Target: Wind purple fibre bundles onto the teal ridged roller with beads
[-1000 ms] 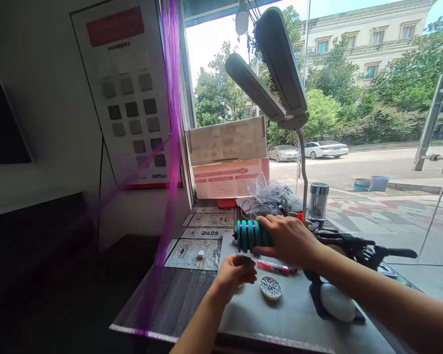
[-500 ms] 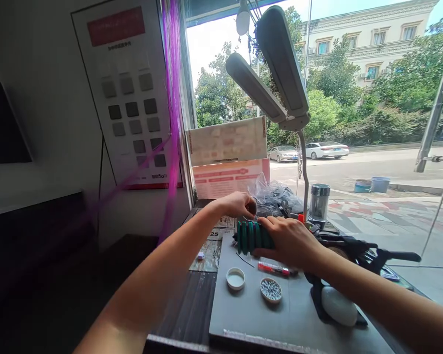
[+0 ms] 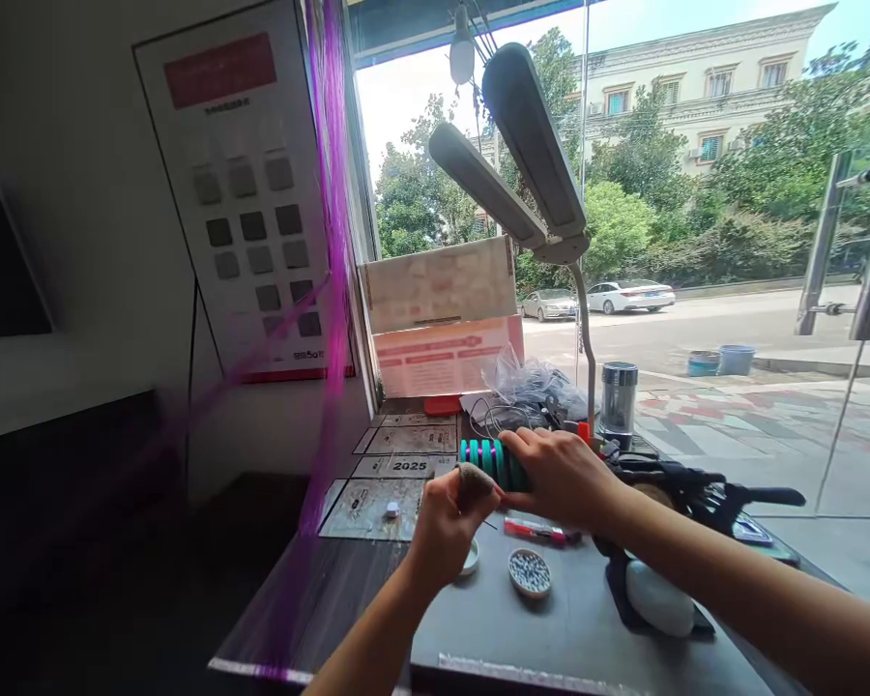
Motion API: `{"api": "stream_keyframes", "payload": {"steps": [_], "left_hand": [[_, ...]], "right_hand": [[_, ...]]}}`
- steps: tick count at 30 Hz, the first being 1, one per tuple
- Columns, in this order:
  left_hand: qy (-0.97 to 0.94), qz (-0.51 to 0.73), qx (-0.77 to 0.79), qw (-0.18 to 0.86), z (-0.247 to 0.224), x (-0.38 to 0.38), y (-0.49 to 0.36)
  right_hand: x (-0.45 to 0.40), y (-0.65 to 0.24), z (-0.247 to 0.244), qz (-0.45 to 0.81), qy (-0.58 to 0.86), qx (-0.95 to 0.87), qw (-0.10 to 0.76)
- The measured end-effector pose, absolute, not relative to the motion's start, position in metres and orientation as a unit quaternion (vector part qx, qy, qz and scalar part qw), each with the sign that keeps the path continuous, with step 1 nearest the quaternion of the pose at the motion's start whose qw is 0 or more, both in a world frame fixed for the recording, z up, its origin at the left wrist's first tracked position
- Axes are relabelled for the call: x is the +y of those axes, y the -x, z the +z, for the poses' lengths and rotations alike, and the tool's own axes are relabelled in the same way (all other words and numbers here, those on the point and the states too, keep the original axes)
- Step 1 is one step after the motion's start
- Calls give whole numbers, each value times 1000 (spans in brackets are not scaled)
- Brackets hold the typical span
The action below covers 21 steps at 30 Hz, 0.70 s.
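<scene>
My right hand (image 3: 562, 472) is wrapped round a green ridged cylinder (image 3: 489, 456), held sideways above the grey board (image 3: 478, 619). Purple shows in the grooves between its rings. My left hand (image 3: 449, 517) is closed just below the cylinder's left end, its fingers curled near my right fingertips. What it pinches, if anything, is too small to make out. Partly behind my left wrist is a white round lid or dish (image 3: 471, 558). A small white dish of silvery beads (image 3: 530, 573) sits on the board, and a red pen-like tool (image 3: 535, 531) lies under my right hand.
Purple threads (image 3: 333, 290) hang at the left and stretch across the dark tabletop. A two-headed lamp (image 3: 536, 145) rises at the back. Beside it are a clear plastic bag (image 3: 533, 382) and a clear jar (image 3: 619, 401). Black clamp-like gear (image 3: 688, 488) and a white rounded object (image 3: 659, 597) stand right.
My left hand has come from behind the cylinder, down and toward me, to its near side. My right hand still holds the cylinder. The view has shifted slightly.
</scene>
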State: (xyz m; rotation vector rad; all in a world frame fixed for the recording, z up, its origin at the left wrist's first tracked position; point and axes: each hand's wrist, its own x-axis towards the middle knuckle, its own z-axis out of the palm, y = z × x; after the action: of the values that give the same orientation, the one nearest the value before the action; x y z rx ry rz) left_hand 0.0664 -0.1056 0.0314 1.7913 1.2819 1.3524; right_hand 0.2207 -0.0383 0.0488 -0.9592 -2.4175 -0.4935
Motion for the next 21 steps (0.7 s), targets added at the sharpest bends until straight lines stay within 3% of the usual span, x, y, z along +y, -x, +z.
{"api": "stream_keyframes", "payload": {"steps": [4,9,14,21], "left_hand": [[-614,553,483,291,15,-115,-73],[-583,560,556,193,-14,-122,-73],[-484,563,548,386,-30,-109,-85],[-508,500,521,470,-37,-84,-83]], "right_hand": [[-36,-221,47,-189,344,-884,253],[-37,-223,49,-177,343,-888,249],[-39,-223,52,-168,345,-892,239],[-34,-231,57,-108,309,-922,208]]}}
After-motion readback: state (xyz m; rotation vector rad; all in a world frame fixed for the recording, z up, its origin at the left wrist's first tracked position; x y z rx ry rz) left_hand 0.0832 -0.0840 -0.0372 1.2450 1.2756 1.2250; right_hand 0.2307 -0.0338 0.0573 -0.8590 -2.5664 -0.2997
